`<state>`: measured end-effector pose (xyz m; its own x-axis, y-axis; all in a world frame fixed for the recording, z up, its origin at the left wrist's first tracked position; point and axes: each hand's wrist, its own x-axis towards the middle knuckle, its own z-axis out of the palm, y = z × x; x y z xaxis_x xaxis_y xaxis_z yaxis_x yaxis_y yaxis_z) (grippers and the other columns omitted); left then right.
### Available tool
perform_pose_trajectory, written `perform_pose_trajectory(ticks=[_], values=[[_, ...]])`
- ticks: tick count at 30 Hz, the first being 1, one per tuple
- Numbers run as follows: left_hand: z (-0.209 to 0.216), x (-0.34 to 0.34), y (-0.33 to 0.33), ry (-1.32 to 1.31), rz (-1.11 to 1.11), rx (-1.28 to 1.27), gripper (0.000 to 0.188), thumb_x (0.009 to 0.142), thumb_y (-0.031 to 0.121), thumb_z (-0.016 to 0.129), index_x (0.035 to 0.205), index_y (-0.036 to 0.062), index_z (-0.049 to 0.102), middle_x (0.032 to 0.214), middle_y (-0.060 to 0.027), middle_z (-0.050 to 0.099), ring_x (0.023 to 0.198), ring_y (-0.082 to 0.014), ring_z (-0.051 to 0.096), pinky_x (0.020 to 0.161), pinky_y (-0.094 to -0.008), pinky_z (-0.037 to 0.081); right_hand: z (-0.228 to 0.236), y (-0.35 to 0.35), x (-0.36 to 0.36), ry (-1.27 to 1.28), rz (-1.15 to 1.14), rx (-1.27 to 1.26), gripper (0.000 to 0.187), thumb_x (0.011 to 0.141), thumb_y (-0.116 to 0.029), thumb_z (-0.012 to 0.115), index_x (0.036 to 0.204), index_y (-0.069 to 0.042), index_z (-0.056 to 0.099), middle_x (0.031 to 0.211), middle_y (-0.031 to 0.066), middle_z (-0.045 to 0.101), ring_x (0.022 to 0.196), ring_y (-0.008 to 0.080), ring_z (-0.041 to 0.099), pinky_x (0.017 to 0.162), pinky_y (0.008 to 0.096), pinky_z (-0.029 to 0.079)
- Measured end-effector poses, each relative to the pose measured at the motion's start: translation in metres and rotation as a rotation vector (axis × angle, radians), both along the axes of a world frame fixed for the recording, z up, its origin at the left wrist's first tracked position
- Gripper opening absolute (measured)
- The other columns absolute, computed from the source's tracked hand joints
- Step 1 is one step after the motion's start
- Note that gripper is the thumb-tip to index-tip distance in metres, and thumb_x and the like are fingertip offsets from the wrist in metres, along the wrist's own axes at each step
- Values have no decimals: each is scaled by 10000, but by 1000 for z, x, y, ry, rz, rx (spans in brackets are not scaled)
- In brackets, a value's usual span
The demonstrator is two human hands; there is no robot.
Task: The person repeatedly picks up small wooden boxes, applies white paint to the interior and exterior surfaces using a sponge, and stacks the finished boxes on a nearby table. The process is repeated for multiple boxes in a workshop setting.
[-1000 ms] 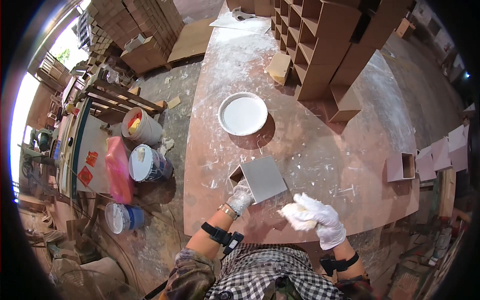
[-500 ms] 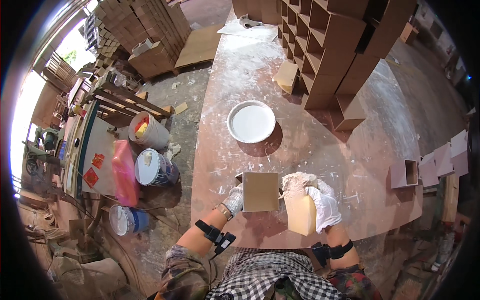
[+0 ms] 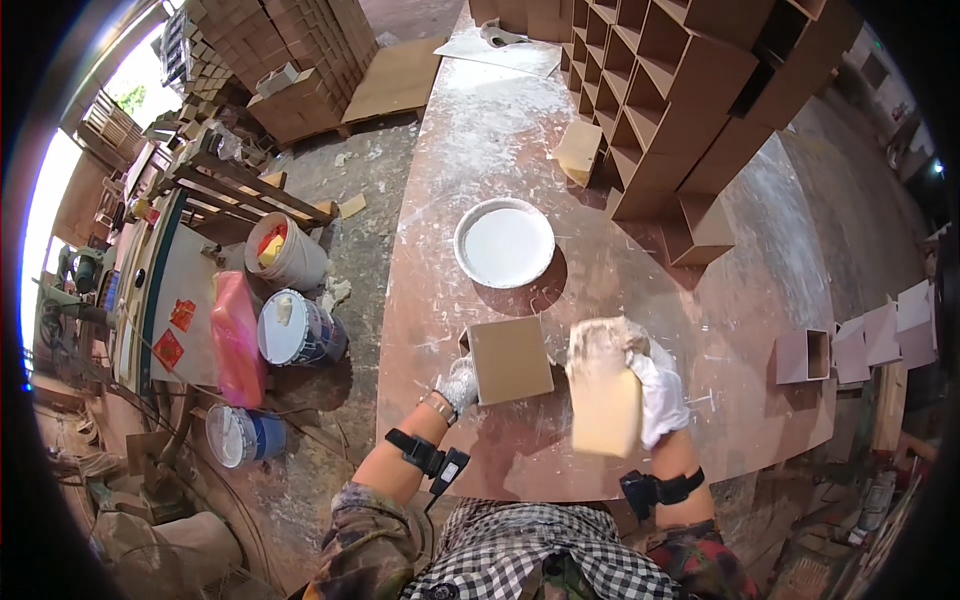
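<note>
Square board (image 3: 510,358) near tabletop (image 3: 760,300) edge

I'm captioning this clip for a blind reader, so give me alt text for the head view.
Seen from above, a gloved left hand holds a square brown board on a dusty workbench, while the gloved right hand grips a tan block beside it. A white dish sits further up the bench, with paint buckets on the floor at left.

Pink bag (image 3: 237,338) by buckets; red labels (image 3: 175,330), perhaps stickers, beside.
</note>
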<state>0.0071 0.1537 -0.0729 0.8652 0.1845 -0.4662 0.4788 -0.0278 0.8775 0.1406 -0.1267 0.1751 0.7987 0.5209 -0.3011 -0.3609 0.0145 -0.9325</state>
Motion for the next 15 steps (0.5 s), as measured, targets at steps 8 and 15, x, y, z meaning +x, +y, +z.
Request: perform_pose_trajectory(ticks=[8,15], values=[[93,18,-27,160,-170,283,558,927,462,531,1320,66,512,1156,-197,647,1014,-345,647,817,-414,527,-87,36,16,-169,159,26,219,970,-52,503,1158,-3,604,1078,27,636,982,125,584,883,258,474],[134,17,-28,309,-183,400,418,953,395,554,1202,65,621,1011,-114,709,901,-197,675,746,-351,549,-38,-32,8,-48,-4,-57,322,900,33,476,1194,52,605,1232,117,629,1100,176,596,978,297,452]])
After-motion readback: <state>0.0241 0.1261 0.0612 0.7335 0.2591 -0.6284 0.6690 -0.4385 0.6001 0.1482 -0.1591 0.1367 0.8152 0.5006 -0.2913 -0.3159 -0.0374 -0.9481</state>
